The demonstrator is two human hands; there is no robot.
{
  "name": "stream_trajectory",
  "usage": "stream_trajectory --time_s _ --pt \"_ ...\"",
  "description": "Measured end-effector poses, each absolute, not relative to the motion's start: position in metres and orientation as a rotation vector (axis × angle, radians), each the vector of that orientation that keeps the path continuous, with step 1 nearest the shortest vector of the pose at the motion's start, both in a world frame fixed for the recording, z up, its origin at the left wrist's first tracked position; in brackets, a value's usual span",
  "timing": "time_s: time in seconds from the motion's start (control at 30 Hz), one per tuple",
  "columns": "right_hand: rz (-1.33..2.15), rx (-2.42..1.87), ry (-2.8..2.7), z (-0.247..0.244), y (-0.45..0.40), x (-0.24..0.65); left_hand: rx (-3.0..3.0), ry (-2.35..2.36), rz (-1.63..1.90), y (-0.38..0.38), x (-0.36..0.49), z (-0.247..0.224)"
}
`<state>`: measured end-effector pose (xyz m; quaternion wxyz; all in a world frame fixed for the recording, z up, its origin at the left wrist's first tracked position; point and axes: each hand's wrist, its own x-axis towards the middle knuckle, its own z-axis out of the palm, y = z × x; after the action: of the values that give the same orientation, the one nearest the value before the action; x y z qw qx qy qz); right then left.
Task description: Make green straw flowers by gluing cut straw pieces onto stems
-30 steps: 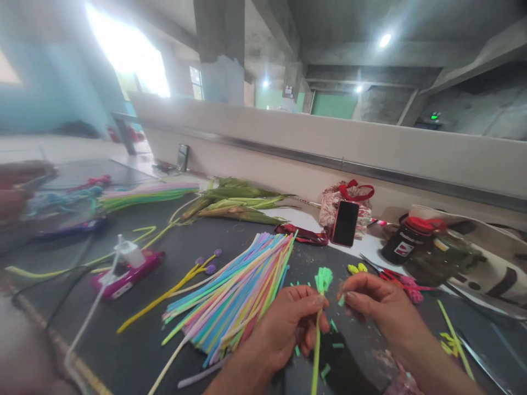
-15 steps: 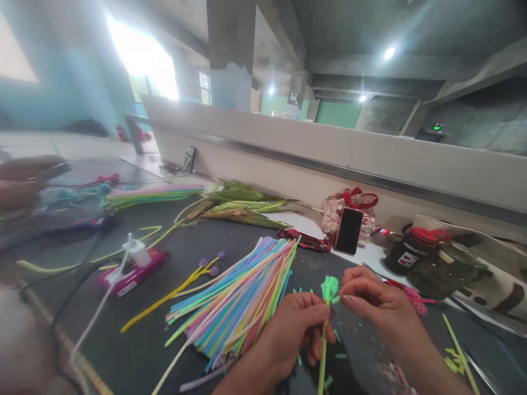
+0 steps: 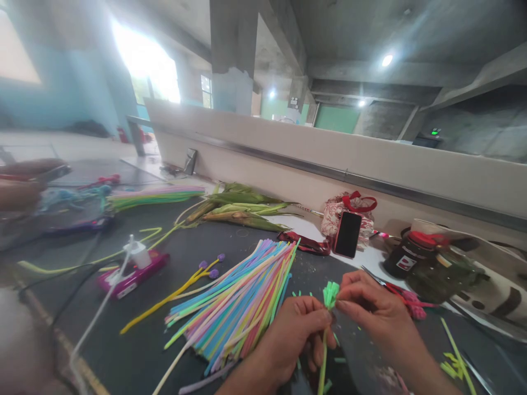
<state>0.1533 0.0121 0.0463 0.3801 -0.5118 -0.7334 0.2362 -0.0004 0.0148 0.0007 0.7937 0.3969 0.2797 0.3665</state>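
Observation:
My left hand [image 3: 302,326] pinches a yellow-green stem [image 3: 323,365] just under a tuft of short mint-green pieces [image 3: 330,294]. On the tuft's right side, the thumb and fingertips of my right hand [image 3: 373,302] are closed against the green pieces. Small green offcuts [image 3: 340,360] lie on the dark table below. Left of my hands spreads a large bundle of pastel fuzzy sticks [image 3: 242,302]. Beyond it lies a yellow branched stem [image 3: 173,296] with purple balls at its tips.
A magenta power strip [image 3: 134,274] with a white plug and cable sits left. Green husks [image 3: 242,206] lie behind. A phone [image 3: 347,234] leans on a patterned pouch; a dark jar [image 3: 407,255] and scissors [image 3: 373,276] are right. A person's hand [image 3: 18,192] shows far left.
My right fingertips have moved in slightly, from a small green piece beside the tuft to the tuft itself. My left hand keeps its hold on the stem.

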Motion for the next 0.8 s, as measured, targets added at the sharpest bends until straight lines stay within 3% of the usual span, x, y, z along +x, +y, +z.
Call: stream_trajectory --time_s 0.8 --pt "0.315 -1.265 -1.74 0.021 -0.001 0.153 0.901 0.648 0.831 0.014 0.001 0.001"
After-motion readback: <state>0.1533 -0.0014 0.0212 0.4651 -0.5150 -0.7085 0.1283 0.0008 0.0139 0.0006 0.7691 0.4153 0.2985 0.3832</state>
